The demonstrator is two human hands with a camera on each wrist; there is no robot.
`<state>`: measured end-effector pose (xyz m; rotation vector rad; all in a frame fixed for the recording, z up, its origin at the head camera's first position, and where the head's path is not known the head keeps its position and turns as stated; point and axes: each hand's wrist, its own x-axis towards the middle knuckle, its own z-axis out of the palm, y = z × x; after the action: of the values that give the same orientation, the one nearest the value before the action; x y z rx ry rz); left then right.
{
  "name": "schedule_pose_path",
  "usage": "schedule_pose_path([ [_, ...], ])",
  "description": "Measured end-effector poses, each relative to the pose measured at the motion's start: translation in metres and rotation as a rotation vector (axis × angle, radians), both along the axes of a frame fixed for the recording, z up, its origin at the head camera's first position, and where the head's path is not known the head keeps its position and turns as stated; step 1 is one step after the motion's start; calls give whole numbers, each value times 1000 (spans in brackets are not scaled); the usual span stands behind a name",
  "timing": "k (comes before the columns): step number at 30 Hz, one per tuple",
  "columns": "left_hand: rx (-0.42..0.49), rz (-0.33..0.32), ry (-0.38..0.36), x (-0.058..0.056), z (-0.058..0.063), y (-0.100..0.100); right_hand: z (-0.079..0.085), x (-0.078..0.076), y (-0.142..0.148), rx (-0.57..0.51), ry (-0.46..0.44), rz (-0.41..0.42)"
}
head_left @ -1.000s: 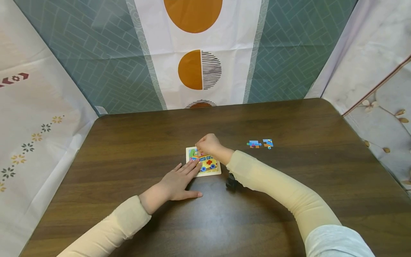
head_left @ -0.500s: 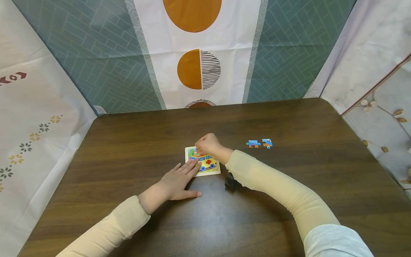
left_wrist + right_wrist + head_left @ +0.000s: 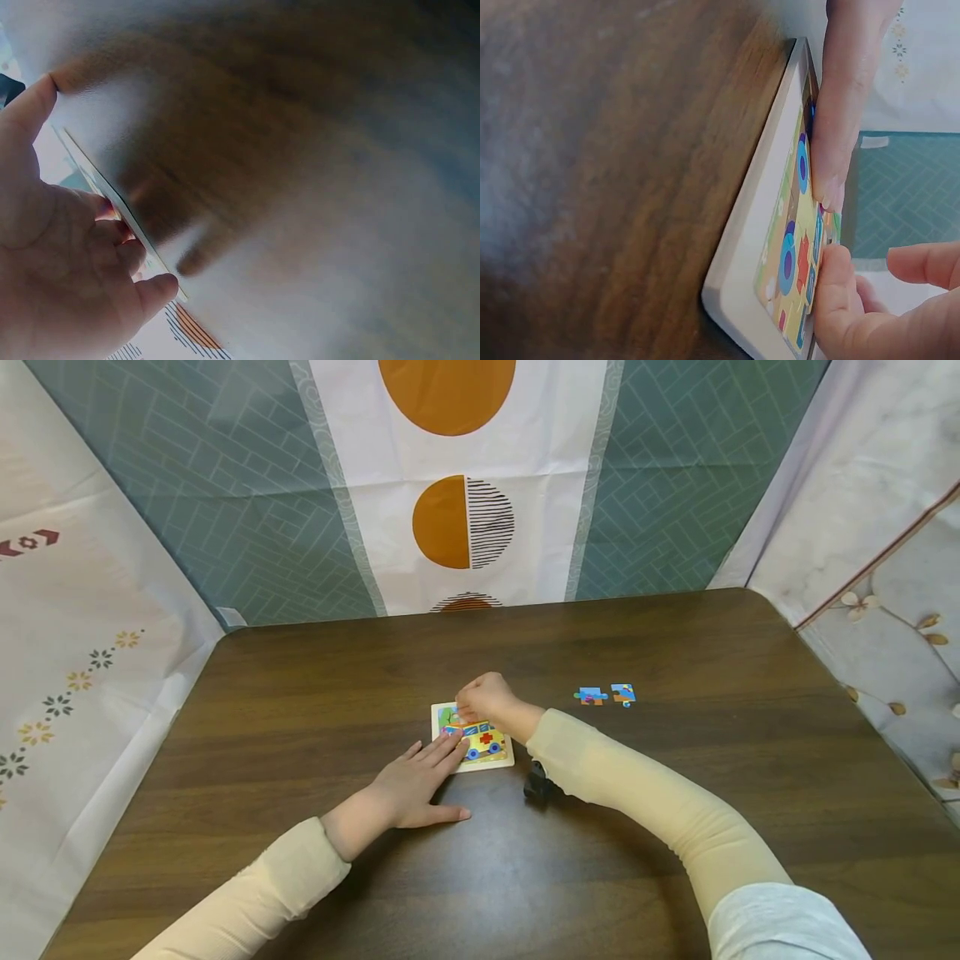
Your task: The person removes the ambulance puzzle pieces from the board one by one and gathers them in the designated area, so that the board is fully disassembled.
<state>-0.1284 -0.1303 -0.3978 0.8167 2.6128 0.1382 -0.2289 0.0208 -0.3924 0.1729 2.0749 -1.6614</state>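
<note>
A small framed jigsaw puzzle with a yellow ambulance lies flat on the table. My left hand is spread, its straight fingers resting on the puzzle's left part and the thumb out on the table. In the left wrist view the fingers reach over the board's edge. Bent over the puzzle's upper edge is my right hand, its fingers curled. The right wrist view has one of its fingers touching the picture close to the left hand's fingertip. I cannot tell whether it pinches a piece.
Two loose puzzle pieces, one beside the other, lie right of the board. A small black device shows beneath my right wrist. The brown table ends at a patterned curtain behind.
</note>
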Motion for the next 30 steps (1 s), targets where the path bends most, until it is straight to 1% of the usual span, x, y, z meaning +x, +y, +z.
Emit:
schedule_pose_path([
  [4,13,0,-1,0,-1,0,0,-1,-1,20,14,37],
  [10,12,-4,5,-1,-1,0,-1,-1,-3,44,51,135],
  [12,15,-7,8,-1,0,0,-1,-1,-3,48,62,151],
  [18,13,-9,13,0,0,0,-1,-2,-3,107,114,193],
  [23,7,-9,10,0,1,0,0,-3,0,113,112,203],
  [28,13,-8,15,0,1,0,4,-7,6,109,83,180],
  [30,4,-5,17,0,0,0,8,-9,11,115,89,175],
])
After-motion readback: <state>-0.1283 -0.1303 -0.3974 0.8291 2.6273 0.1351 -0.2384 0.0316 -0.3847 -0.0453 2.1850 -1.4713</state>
